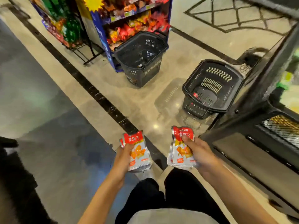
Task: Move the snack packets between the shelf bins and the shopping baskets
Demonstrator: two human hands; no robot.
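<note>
The left hand (123, 155) is clamped on the left stack of packets (139, 147), thumb across the face; the right hand (199, 153) grips the right stack of packets (179, 149) the same way. Both stacks sit low and near, with their long axes running near to far and red tops pointing far. The near basket (194, 81) lies ahead and to the right, closest to the right hand; the far basket (142, 70) stands well beyond the left hand, against the shelf (129, 15). A small red thing in the near basket may be a packet; it is too small to tell. The right stack looks likeliest to be dropped first.
</note>
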